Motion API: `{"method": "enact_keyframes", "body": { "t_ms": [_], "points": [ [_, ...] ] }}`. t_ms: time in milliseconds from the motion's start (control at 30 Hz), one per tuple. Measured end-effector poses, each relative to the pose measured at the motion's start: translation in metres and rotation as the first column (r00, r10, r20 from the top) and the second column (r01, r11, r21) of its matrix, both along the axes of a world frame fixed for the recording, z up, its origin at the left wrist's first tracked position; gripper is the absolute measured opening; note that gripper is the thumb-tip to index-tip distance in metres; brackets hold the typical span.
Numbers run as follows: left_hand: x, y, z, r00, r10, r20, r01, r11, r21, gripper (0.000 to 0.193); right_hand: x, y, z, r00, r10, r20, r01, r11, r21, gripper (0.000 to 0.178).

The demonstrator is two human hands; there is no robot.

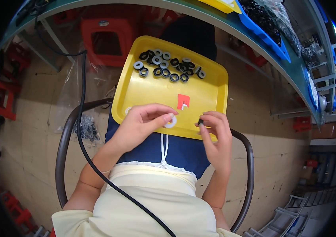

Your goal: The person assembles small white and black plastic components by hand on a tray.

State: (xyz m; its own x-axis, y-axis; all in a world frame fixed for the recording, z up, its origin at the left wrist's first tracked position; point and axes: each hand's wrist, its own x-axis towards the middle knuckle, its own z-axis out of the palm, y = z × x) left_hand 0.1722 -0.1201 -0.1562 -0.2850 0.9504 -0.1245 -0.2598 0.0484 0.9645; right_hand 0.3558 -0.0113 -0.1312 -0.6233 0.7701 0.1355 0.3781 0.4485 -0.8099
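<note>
A yellow tray (148, 91) rests on my lap. Over its near edge, my left hand (146, 120) pinches a white ring (171, 122) between thumb and fingertips. To the right, my right hand (216, 132) grips a small black piece (201, 121); its exact kind is too small to make out. Several black and white rings (164, 64) lie in a loose cluster at the far side of the tray. A red sticker (183, 101) is on the tray floor between my hands, with a small white bit at its lower edge. Another white ring (127, 110) partly shows beside my left hand.
A green-topped table (199, 10) curves across the far side, with a blue tray (264, 29) of black parts on it. A black cable (83, 91) hangs down past my left arm. Red stools (106, 39) stand under the table. A clear bag (87, 128) of parts lies at left.
</note>
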Motion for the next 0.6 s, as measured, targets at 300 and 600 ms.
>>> {"method": "enact_keyframes", "body": {
  "t_ms": [300,600],
  "points": [
    [0.014,-0.005,0.005,0.875,-0.099,0.475,0.061,0.994,0.094,0.026,-0.012,-0.029,-0.004,0.885,0.098,-0.455,-0.111,0.994,-0.002,0.024],
    [0.033,-0.010,0.009,0.862,-0.147,0.485,0.055,0.978,0.199,0.025,-0.017,-0.032,-0.009,0.912,0.112,-0.394,0.042,0.932,0.360,0.033]
  ]
}}
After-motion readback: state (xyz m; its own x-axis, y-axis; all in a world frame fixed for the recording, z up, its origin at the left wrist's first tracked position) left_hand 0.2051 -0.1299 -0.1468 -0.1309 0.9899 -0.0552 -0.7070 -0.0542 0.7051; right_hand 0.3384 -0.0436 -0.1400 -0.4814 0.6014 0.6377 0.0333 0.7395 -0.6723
